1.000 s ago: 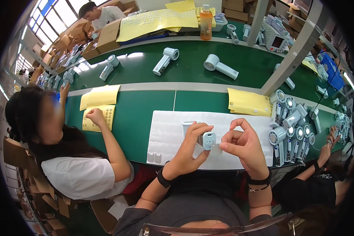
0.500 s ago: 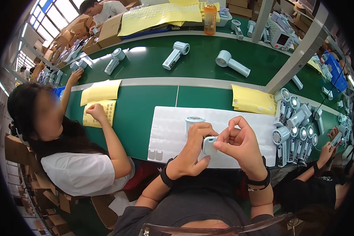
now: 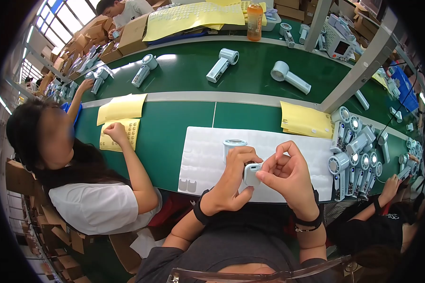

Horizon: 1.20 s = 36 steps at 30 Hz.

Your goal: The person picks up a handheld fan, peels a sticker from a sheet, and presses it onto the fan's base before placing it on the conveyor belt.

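- So the fan (image 3: 250,178) is up in front of you, over the near part of the white sheet (image 3: 208,158) on the tabletop (image 3: 160,134), in your left hand (image 3: 230,186).
- Long axis: it runs away from you and slightly left. The head (image 3: 234,143) is at the far end, past your knuckles, and the handle's butt end points back at you and a bit right. Your fingers hide the middle.
- Left hand's closed around the handle, fingers over the far side, thumb low on the near side.
- Right hand (image 3: 290,178) is just right of the butt end, thumb and index in a narrow pinch, tips at the right edge of that face. Touching it or a hair off? Can't tell. Can't see what's in the pinch either.
- So tbh both hands are on or right beside the fan: left has the body, right is the closer one to the outer edge of the butt end. That little sideways offset is the one that matters imo.
- Two grey stickers (image 3: 188,185) sit at the sheet's near left corner, well apart from both hands. The piled fans (image 3: 337,164) are off to your right.
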### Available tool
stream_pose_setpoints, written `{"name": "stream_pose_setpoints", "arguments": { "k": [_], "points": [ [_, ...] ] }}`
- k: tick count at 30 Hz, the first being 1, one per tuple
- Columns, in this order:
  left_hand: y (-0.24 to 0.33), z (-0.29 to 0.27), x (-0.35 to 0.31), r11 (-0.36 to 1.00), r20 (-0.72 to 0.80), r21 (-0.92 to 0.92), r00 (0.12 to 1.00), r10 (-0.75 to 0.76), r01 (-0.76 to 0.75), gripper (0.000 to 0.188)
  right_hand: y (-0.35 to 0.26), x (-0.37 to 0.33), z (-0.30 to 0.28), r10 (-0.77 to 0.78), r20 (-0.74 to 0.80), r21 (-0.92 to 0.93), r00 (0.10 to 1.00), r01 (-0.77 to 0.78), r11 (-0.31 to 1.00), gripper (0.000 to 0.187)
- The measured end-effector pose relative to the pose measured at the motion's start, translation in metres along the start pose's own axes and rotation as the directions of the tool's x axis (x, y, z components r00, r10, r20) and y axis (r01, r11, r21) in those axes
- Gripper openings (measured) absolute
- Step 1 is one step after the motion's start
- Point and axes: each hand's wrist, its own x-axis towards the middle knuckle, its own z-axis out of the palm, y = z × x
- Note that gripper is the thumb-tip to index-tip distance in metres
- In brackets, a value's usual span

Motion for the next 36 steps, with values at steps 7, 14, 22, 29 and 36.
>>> {"name": "stream_pose_setpoints", "arguments": {
  "k": [7,14,22,29,36],
  "points": [
    [0.002,-0.001,0.001,1.0,0.016,-0.014,1.0,-0.008,0.008,0.059,0.001,-0.002,0.006,-0.086,-0.052,-0.102,0.995,0.08,0.992,0.044],
    [-0.001,0.005,-0.003,0.997,-0.043,0.07,0.999,-0.011,0.014,0.047,-0.002,-0.002,0.004,-0.114,-0.074,-0.32,0.991,0.085,0.943,0.042],
    [0.006,0.003,0.0,0.989,0.091,0.14,0.995,0.036,-0.049,0.04,0.016,0.013,-0.026,0.123,0.286,-0.073,0.95,-0.106,0.992,0.04],
    [0.019,0.003,0.014,0.945,0.193,0.302,0.979,0.073,-0.13,0.04,0.03,0.01,-0.034,0.063,0.296,-0.037,0.953,-0.055,0.998,0.039],
    [-0.033,-0.048,0.108,0.744,0.235,0.585,0.946,0.224,-0.322,0.025,0.062,0.03,-0.039,-0.118,-0.032,-0.271,0.992,0.105,0.957,0.027]
  ]
}}
